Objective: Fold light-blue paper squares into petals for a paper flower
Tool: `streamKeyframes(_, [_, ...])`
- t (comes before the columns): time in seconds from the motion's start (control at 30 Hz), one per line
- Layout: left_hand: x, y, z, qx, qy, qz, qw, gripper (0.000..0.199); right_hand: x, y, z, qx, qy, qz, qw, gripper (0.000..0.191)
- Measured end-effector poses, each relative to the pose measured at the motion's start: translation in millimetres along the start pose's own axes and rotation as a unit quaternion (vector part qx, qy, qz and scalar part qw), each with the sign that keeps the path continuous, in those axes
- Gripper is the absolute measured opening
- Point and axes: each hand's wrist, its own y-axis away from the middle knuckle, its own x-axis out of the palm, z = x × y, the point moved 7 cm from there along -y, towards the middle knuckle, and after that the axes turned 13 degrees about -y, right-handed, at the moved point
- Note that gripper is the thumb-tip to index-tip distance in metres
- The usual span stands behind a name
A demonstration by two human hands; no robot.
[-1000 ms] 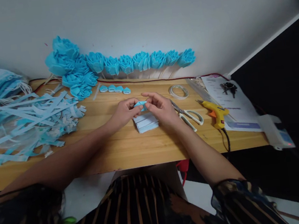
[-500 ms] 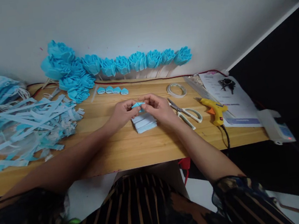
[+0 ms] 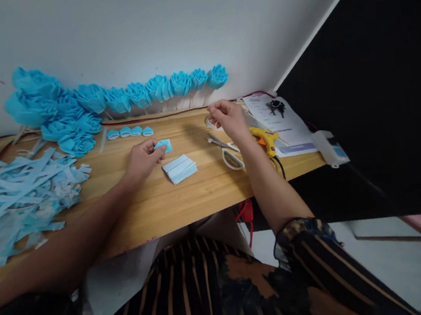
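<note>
A folded piece of light blue fabric (image 3: 166,145) is pinched between the thumb and fingers of my left hand (image 3: 144,160). Just below it on the table lies a stack of pale blue fabric pieces (image 3: 180,170). My right hand (image 3: 229,119) is raised over the table, fingers loosely curled and a little apart, with nothing visible in them. Partly hidden beneath it is a roll of clear tape (image 3: 210,123). White-handled scissors (image 3: 232,159) lie by my right wrist, and a yellow glue gun (image 3: 270,140) lies partly behind my forearm.
Blue fabric flowers (image 3: 159,87) on sticks line the wall, with more heaped at left (image 3: 43,106). Several small folded petals (image 3: 125,132) lie in a row. Cut strips (image 3: 26,190) cover the table's left end. Keys (image 3: 276,106) rest on a printed sheet (image 3: 295,131).
My hands have parted: the right let go of the folded blue piece and moved right and up, while the left keeps it. The view has swung to the right.
</note>
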Motion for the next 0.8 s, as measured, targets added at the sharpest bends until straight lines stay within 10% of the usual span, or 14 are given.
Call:
streamKeyframes(0.2, [0.4,1.2,-1.4,0.01,0.012,-0.008,1.0,0.016,-18.5,33.7,-3.2,-0.012,0.279,0.084,0.957,0.012])
streamKeyframes(0.5, [-0.6,1.5,-2.6,0.025,0.011,-0.015,1.0,0.016,9.2,67.1,-19.3,-0.053,0.486,0.15,0.859,0.021])
streamKeyframes(0.8, [-1.7,1.5,-3.8,0.023,0.015,-0.018,0.999,0.014,10.4,66.9,-23.2,-0.067,0.494,0.129,0.857,0.026])
